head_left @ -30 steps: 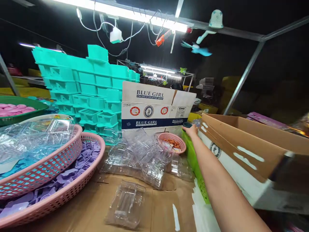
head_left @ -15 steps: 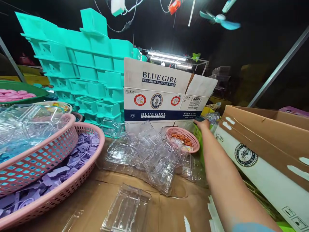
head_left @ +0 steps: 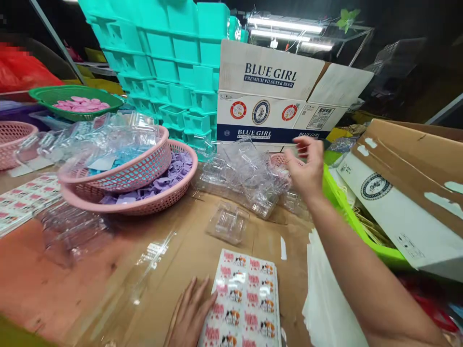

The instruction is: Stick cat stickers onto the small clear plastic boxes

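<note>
My left hand [head_left: 191, 313] lies flat with its fingers spread at the bottom centre, touching the left edge of a stack of sticker sheets [head_left: 246, 303] printed with cats and pink lettering. My right hand [head_left: 306, 166] is raised over the back right of the table, fingers apart and curved, with nothing visible in it. Behind and left of it is a heap of clear plastic packs [head_left: 246, 176]. A small pink basket [head_left: 280, 161] is partly hidden beside that hand. One clear pack [head_left: 228, 222] rests alone behind the sticker sheets.
Two pink baskets [head_left: 181, 195] with blue and purple pieces stand at the left. A white Blue Girl carton [head_left: 265, 108] and turquoise bins [head_left: 159, 53] rise at the back. At the right are a lime green crate [head_left: 342, 207], another carton [head_left: 401, 193] and white sheets [head_left: 325, 294].
The view has turned down and left, bringing my left hand and the sticker sheets into sight. My right hand has drawn back from beside the Blue Girl carton and its fingers are now apart.
</note>
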The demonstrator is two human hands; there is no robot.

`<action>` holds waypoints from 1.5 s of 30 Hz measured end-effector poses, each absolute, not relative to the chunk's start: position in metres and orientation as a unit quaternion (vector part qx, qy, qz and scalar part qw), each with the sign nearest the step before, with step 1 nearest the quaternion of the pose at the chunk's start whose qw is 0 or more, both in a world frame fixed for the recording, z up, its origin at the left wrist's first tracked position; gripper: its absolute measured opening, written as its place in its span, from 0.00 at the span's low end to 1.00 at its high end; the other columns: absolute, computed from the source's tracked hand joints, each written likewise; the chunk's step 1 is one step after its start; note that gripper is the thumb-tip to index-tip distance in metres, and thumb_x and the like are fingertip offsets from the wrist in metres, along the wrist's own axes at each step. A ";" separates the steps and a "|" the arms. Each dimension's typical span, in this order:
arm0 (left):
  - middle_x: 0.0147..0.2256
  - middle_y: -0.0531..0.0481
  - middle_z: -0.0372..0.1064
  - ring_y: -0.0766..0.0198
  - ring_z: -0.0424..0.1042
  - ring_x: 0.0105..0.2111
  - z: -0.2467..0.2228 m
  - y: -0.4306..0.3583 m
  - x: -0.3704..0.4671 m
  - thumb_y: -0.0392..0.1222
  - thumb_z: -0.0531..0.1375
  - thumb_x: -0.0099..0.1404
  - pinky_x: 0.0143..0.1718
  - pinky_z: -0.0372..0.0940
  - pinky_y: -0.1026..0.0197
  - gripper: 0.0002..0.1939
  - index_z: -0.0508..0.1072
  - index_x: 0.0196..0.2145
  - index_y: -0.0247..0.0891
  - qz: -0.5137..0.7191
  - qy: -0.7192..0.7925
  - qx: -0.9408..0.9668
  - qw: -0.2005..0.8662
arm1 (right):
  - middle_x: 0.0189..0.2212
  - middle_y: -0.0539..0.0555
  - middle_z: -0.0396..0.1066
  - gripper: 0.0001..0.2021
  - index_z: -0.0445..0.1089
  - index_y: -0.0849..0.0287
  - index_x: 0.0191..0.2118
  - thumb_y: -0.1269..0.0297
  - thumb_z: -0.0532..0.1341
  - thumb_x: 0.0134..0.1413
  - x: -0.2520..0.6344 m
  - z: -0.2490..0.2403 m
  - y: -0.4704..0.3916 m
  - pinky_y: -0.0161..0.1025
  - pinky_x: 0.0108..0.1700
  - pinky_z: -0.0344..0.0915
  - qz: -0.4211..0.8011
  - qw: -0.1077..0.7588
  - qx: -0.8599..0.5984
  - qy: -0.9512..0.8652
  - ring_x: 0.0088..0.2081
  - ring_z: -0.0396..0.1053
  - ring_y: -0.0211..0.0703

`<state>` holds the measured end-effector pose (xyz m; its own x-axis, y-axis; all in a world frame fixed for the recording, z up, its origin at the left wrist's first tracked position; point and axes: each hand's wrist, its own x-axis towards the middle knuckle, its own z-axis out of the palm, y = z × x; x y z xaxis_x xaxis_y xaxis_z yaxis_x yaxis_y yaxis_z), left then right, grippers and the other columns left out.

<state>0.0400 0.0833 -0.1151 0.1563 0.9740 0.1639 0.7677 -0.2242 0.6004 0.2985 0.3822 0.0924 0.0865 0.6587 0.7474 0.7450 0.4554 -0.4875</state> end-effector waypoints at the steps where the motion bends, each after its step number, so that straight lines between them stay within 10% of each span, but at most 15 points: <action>1: 0.63 0.44 0.56 0.40 0.50 0.63 -0.111 0.082 0.040 0.54 0.64 0.55 0.60 0.54 0.38 0.35 0.63 0.59 0.49 0.272 0.571 0.752 0.185 | 0.43 0.54 0.66 0.12 0.67 0.57 0.46 0.63 0.62 0.56 0.283 0.085 0.351 0.40 0.48 0.64 -0.024 0.496 -0.489 -0.717 0.44 0.66 0.42; 5: 0.64 0.44 0.53 0.49 0.48 0.65 -0.087 0.088 0.043 0.45 0.55 0.66 0.61 0.54 0.43 0.26 0.59 0.61 0.44 0.307 0.572 0.737 0.187 | 0.38 0.56 0.72 0.09 0.70 0.57 0.43 0.61 0.60 0.58 0.252 0.030 0.242 0.46 0.46 0.67 0.094 0.280 -0.374 -0.879 0.42 0.69 0.47; 11: 0.61 0.42 0.57 0.53 0.54 0.63 -0.068 0.104 0.046 0.44 0.54 0.67 0.63 0.51 0.45 0.21 0.64 0.57 0.42 0.391 0.550 0.687 0.270 | 0.65 0.64 0.49 0.50 0.49 0.57 0.66 0.37 0.64 0.41 0.267 -0.059 0.126 0.69 0.61 0.47 0.128 0.144 -0.485 -0.853 0.66 0.42 0.66; 21: 0.39 0.43 0.72 0.59 0.72 0.37 -0.061 0.075 0.036 0.51 0.57 0.63 0.40 0.69 0.58 0.21 0.70 0.49 0.35 0.401 0.592 0.522 0.465 | 0.62 0.56 0.58 0.22 0.62 0.48 0.59 0.55 0.58 0.59 0.268 -0.078 0.102 0.71 0.60 0.47 0.113 0.166 -0.505 -0.839 0.66 0.46 0.61; 27: 0.41 0.44 0.71 0.62 0.71 0.34 -0.059 0.040 0.023 0.53 0.59 0.61 0.37 0.70 0.58 0.24 0.69 0.49 0.34 0.390 0.588 0.422 0.569 | 0.62 0.64 0.57 0.37 0.61 0.60 0.59 0.51 0.69 0.45 0.239 -0.059 0.062 0.64 0.60 0.56 0.139 0.175 -0.426 -0.877 0.63 0.53 0.64; 45: 0.23 0.52 0.69 0.72 0.65 0.17 -0.049 0.039 0.023 0.58 0.60 0.58 0.18 0.60 0.70 0.21 0.66 0.27 0.35 0.347 0.539 0.330 0.693 | 0.48 0.58 0.73 0.13 0.72 0.54 0.45 0.58 0.63 0.55 0.235 -0.056 0.054 0.61 0.55 0.63 0.210 0.277 -0.436 -0.830 0.55 0.66 0.58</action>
<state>0.0230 0.0392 -0.0487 0.1780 0.8364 -0.5185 -0.1252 0.5419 0.8311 0.2348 0.0543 -0.0556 -0.4654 0.8408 0.2767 0.6077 0.5308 -0.5907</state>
